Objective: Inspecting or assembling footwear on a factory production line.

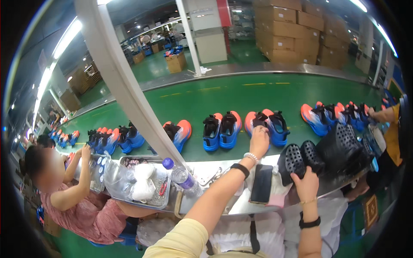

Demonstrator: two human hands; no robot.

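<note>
My left hand (260, 141) reaches over the green belt, its fingers closed at the collar of an orange and blue sneaker (249, 124). That shoe's mate (278, 129) stands just to its right, also on the belt. My right hand (306, 185) grips the near end of a black clog with holes (294, 158). A second black clog (312, 155) sits beside it, close to my fingertips. Between my arms a dark phone (261, 185) lies on the white ledge. My fingers partly hide what they hold.
More sneakers (221, 129) stand in pairs along the belt (193, 101). A slanted white post (129, 81) rises left of my arm. A purple-capped bottle (183, 175) and a metal tray (161, 200) are near it. Large black clogs (340, 148) stand right. Co-workers sit at both sides.
</note>
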